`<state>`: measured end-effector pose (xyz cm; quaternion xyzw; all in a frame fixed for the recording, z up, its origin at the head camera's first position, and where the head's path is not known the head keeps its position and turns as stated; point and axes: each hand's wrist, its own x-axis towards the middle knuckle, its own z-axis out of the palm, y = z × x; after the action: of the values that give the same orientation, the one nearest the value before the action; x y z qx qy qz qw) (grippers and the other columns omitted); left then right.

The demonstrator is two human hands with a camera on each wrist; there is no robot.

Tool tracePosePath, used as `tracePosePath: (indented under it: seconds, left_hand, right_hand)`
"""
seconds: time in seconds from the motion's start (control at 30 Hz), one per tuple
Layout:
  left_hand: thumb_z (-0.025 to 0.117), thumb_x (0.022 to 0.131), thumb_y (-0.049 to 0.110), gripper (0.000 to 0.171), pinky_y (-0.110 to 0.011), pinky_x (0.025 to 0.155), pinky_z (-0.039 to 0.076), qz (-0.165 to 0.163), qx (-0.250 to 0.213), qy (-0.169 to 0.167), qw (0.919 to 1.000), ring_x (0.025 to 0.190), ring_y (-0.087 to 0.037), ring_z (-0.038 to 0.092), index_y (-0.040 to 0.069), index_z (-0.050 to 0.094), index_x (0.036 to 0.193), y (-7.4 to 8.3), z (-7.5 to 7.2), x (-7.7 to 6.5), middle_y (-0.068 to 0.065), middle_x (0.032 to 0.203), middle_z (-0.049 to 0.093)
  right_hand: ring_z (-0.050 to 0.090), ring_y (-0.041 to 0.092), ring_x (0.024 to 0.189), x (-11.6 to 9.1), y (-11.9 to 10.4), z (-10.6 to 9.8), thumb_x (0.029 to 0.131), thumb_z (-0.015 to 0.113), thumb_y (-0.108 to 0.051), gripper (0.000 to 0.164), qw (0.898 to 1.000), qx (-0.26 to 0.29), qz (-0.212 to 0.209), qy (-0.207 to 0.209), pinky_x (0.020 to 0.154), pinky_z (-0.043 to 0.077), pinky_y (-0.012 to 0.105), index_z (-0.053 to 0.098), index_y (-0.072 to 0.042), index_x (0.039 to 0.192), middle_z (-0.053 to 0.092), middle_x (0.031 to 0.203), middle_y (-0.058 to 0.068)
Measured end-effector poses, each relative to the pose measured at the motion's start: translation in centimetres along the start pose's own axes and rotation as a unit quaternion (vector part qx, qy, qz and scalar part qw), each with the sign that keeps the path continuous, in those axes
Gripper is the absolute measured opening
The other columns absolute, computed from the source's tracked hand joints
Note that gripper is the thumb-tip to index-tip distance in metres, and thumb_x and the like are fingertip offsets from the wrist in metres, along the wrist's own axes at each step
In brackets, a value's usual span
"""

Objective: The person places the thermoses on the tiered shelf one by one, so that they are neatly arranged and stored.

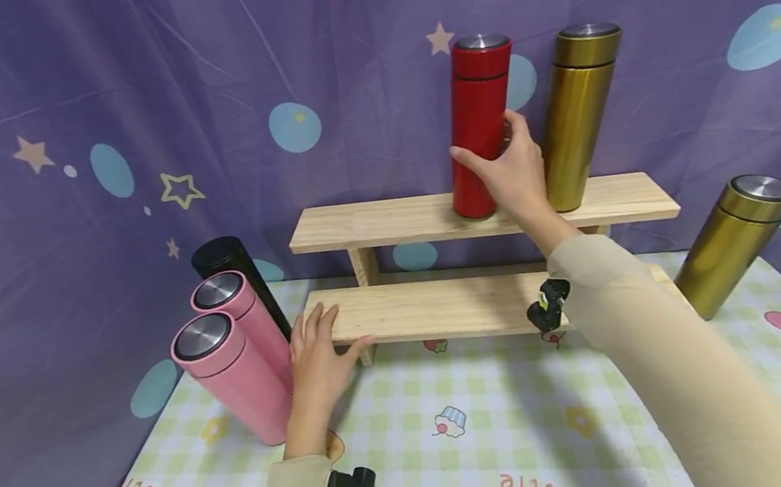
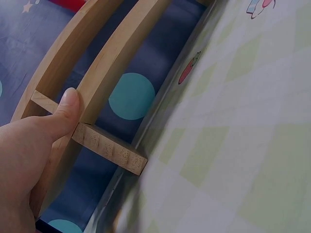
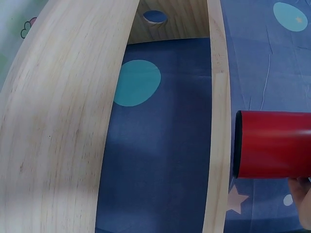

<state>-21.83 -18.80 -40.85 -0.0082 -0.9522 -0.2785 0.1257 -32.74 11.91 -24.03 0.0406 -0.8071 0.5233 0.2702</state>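
Note:
My right hand [image 1: 514, 173] grips a red thermos bottle [image 1: 480, 117] around its lower half, thumb in front. Upright, the bottle has its base right at the upper shelf board [image 1: 388, 220] of a two-tier wooden stand. In the right wrist view, a narrow gap shows between the red bottle's base [image 3: 272, 144] and the board's edge. My left hand [image 1: 319, 364] rests on the left end of the lower shelf board [image 1: 434, 311], fingers spread over its top. In the left wrist view, the thumb [image 2: 68, 104] lies against the board's front edge.
A gold thermos [image 1: 579, 117] stands on the upper board beside my right hand. Another gold thermos [image 1: 734, 248] stands right of the stand. Left of it are a front pink thermos [image 1: 243, 381], a second pink thermos [image 1: 262, 322] and a black bottle [image 1: 245, 268]. A purple curtain hangs behind.

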Motion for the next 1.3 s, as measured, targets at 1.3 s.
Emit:
tracePosePath:
  seconds: [1.3]
  left_hand:
    - [0.069,0.087,0.056,0.084,-0.060,0.116,0.004,0.004,0.001,0.001,1.0000,0.149,-0.038,0.001,0.012,0.040,0.151,-0.25,0.13,0.11,-0.013,0.161,0.022]
  right_hand:
    - [0.051,0.018,0.125,-0.43,0.19,0.65,0.088,0.072,-0.047,0.082,0.999,0.001,0.024,-0.039,0.103,0.044,0.037,0.030,-0.018,0.153,0.052,0.140,0.005]
